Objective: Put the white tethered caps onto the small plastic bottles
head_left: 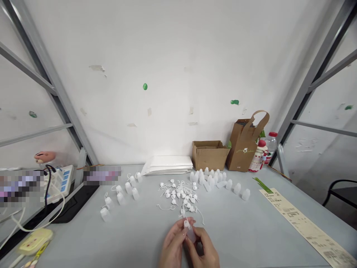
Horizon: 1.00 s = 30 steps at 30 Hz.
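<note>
Low in the middle of the head view, a small translucent plastic bottle (190,234) is held between both hands. My left hand (173,242) closes on its neck side, and my right hand (205,245) pinches its body from the right. A white string shows at the bottle's top; how it is attached I cannot make out. Just beyond the hands lies a loose pile of white caps with strings (178,194). Several uncapped bottles (212,181) stand to the right of the pile, a few lying down. On the left, several capped bottles (120,198) stand in loose rows.
Along the wall are a stack of white envelopes (168,165), a cardboard box (210,158), a brown paper bag (242,149) and a red-capped bottle (271,143). A printed paper strip (301,219) lies right. A power strip (60,182) and cables occupy the left.
</note>
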Each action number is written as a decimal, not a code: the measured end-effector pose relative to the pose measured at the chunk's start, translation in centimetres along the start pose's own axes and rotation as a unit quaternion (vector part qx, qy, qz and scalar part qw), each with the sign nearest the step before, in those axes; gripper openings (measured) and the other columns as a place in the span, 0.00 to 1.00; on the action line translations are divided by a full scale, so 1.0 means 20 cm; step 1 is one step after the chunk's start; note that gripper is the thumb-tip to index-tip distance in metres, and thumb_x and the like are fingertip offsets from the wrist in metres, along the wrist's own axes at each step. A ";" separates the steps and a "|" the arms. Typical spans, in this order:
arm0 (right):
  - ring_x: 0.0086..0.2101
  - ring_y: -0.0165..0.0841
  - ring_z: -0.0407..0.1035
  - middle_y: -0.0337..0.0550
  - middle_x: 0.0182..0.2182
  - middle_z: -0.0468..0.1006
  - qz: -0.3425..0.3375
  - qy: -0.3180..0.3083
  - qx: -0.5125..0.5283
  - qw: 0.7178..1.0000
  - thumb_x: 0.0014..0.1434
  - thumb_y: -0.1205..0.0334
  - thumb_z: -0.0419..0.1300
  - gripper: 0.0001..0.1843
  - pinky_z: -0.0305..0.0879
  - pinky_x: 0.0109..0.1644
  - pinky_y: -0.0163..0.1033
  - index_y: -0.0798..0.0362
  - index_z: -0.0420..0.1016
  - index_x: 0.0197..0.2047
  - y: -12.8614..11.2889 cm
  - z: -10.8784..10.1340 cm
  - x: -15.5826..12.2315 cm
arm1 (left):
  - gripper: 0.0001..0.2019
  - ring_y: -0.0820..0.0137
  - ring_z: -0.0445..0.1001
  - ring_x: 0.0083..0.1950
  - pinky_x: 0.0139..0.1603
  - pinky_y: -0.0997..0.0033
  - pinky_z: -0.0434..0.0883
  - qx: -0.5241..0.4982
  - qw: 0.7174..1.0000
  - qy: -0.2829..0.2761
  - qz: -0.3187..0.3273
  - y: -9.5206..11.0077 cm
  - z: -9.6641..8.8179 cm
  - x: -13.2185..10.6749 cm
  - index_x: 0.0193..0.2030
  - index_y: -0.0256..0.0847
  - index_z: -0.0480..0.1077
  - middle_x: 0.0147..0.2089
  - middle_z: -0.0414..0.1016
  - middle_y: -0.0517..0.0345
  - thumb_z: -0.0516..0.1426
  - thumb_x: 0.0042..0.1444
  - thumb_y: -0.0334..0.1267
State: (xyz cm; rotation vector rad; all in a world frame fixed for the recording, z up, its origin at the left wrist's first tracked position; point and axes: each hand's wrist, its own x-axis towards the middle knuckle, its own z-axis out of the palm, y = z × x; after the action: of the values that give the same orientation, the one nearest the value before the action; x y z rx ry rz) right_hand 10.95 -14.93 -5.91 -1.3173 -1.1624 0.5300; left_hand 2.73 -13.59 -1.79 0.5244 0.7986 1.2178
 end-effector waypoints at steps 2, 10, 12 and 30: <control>0.22 0.31 0.65 0.40 0.22 0.73 -0.003 -0.001 -0.001 1.000 0.52 0.40 0.54 0.22 0.64 0.27 0.31 0.50 0.72 0.29 0.00 0.00 0.00 | 0.14 0.57 0.73 0.46 0.49 0.63 0.66 0.019 1.000 0.000 0.000 0.01 0.01 0.00 0.33 0.38 0.77 0.38 0.79 0.48 0.66 0.37 0.42; 0.20 0.31 0.65 0.39 0.21 0.74 0.009 -0.001 -0.012 1.000 0.51 0.38 0.54 0.23 0.64 0.25 0.31 0.50 0.73 0.30 0.02 0.01 0.00 | 0.13 0.57 0.72 0.47 0.49 0.64 0.67 0.109 0.994 0.014 0.023 0.04 0.03 -0.01 0.30 0.39 0.77 0.38 0.79 0.49 0.64 0.38 0.45; 0.20 0.30 0.64 0.39 0.21 0.74 0.008 0.001 -0.016 1.000 0.50 0.37 0.54 0.23 0.63 0.24 0.31 0.50 0.74 0.29 0.03 0.01 -0.01 | 0.13 0.57 0.72 0.48 0.50 0.63 0.66 0.117 0.993 0.017 0.026 0.03 0.03 -0.01 0.32 0.39 0.77 0.39 0.79 0.49 0.64 0.39 0.44; 0.26 0.33 0.69 0.43 0.27 0.76 -0.014 -0.080 0.065 0.995 0.51 0.43 0.57 0.20 0.67 0.31 0.32 0.51 0.76 0.36 0.05 -0.02 0.05 | 0.22 0.55 0.70 0.52 0.53 0.57 0.65 0.171 0.983 -0.036 0.054 0.08 -0.03 0.04 0.45 0.41 0.74 0.47 0.77 0.46 0.64 0.40 0.43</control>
State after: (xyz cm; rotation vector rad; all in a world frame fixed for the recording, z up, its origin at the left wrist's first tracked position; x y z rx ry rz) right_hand 12.02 -14.02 -6.39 -1.1621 -1.2537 0.6884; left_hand 1.28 -12.49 -1.22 0.8967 0.9326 1.1584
